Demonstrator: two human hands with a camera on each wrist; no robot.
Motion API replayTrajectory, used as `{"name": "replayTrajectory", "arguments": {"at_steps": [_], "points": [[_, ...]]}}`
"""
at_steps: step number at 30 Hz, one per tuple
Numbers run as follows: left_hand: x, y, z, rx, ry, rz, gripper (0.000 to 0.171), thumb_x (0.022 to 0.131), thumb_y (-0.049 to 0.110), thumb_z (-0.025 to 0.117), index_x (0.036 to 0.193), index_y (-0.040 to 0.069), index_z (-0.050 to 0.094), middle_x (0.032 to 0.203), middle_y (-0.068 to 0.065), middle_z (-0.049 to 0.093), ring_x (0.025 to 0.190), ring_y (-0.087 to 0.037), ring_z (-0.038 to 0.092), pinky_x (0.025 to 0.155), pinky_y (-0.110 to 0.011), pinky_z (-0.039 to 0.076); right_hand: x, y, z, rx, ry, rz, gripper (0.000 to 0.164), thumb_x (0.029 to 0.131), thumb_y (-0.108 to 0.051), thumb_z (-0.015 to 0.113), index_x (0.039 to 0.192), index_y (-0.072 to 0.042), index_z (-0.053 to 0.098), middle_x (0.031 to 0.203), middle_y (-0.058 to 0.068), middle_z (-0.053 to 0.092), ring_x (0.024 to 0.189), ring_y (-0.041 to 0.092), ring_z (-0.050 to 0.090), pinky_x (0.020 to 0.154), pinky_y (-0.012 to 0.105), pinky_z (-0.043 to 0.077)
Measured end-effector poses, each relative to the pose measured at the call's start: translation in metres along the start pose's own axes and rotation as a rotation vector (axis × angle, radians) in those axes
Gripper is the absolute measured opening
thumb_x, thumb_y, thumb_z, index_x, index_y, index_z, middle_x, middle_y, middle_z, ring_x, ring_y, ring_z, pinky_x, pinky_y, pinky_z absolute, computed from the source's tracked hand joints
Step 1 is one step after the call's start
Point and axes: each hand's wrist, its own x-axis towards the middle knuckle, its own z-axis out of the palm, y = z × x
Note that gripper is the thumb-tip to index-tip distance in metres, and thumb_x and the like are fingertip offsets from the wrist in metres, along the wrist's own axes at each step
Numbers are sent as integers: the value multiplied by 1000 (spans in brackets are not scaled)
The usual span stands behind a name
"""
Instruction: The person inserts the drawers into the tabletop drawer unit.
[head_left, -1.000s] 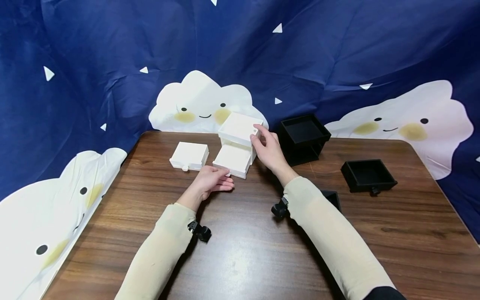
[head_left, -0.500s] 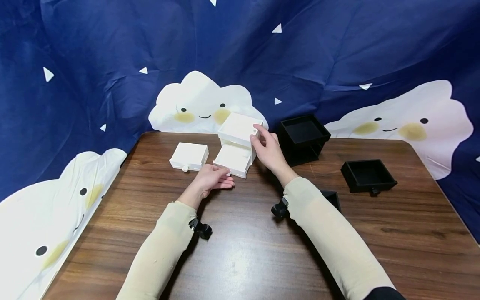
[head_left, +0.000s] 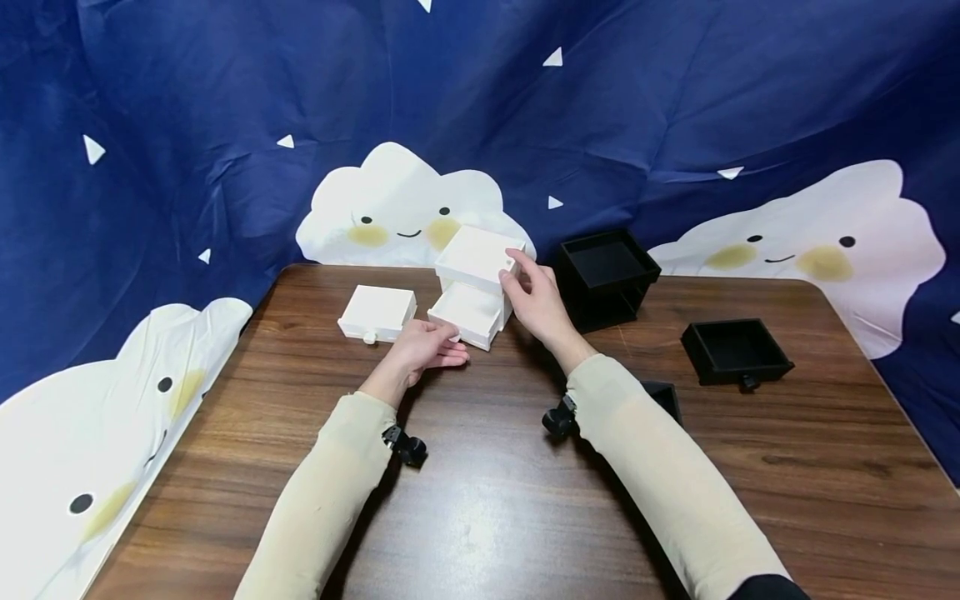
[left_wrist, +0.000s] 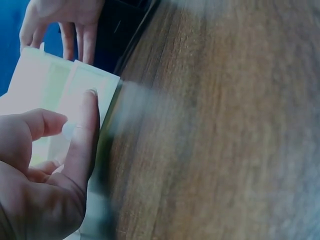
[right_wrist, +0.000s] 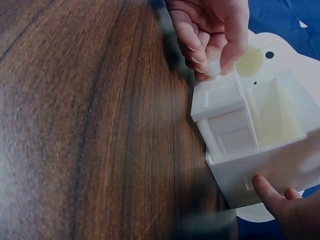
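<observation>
Thumb and index finger of my left hand pinch the small knob on the lower drawer of a small white cabinet. That drawer sticks partway out of the cabinet's front. Fairly straight fingers of my right hand touch the cabinet's upper right side, as the left wrist view also shows. In the right wrist view one fingertip lies against the side wall, beside a small raised mark. Left of the cabinet, a loose white drawer sits on the table with its knob toward me.
To the cabinet's right stands a black cabinet frame with an open slot. Farther right lies a loose black drawer, and another black drawer is half hidden by the right sleeve. A blue cloud-print cloth hangs behind the wooden table.
The lower white drawer has slid slightly back toward the cabinet, my left hand moving forward with it. My right hand stays in place.
</observation>
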Motion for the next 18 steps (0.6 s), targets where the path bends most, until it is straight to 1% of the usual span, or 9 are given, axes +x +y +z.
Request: {"name": "replayTrajectory", "arguments": {"at_steps": [4,8,18], "points": [[2,-2,-1,-28,9,7,28,106,3,55,126,-17,59,76,-12,74,64,-16,77,68,-25,66,-1,-1,0,4,1,-3,52,109,-33,57,159,-18,53,148,27,49,134,40,62,119,49,50],[4,-2,2,-51,10,25,31,106,2,57,128,-19,59,76,-13,75,65,-17,77,70,-27,66,-1,0,0,5,2,-2,52,109,-32,58,159,-18,53,148,27,49,134,41,62,119,50,50],[12,2,6,-51,9,22,33,106,4,57,130,-20,57,77,-14,75,64,-16,77,69,-26,66,0,0,1,14,0,-2,52,109,-31,58,159,-17,54,148,28,49,136,41,60,120,50,50]]}}
